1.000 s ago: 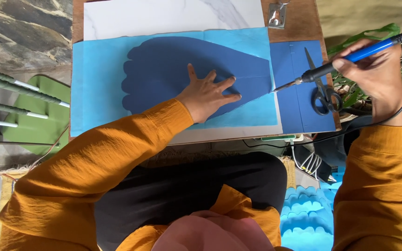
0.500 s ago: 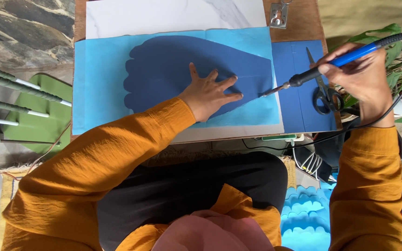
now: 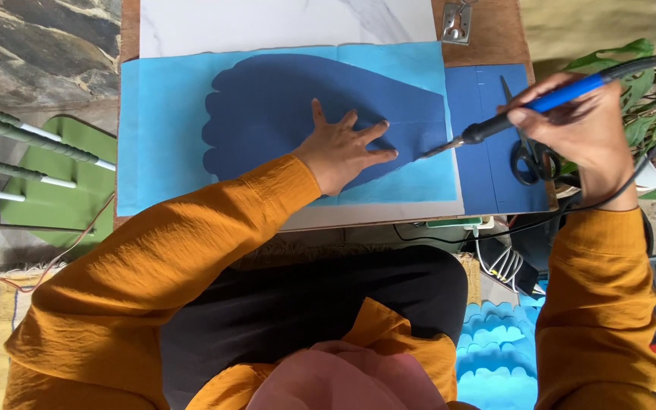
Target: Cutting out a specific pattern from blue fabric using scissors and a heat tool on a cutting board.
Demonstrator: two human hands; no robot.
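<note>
My left hand (image 3: 343, 148) lies flat, fingers spread, on a dark blue scalloped fabric shape (image 3: 267, 114) that rests on a light blue sheet (image 3: 161, 137). My right hand (image 3: 586, 121) grips a blue-handled soldering iron (image 3: 548, 102). Its metal tip (image 3: 428, 152) sits just right of my left fingertips, at the right edge of the dark blue shape. A black cord runs from the iron past my right wrist.
Black-handled scissors (image 3: 529, 156) lie on a dark blue sheet (image 3: 487, 175) at the table's right end. A white marble board (image 3: 282, 23) lies behind, with a metal clip (image 3: 455, 23) near it. A green chair (image 3: 55, 190) stands left, plant leaves (image 3: 647, 83) right, and scalloped blue pieces (image 3: 499, 357) lie below.
My right hand has brought the soldering iron leftward, so its tip is closer to my left fingertips. My left hand stays pressed on the dark blue shape.
</note>
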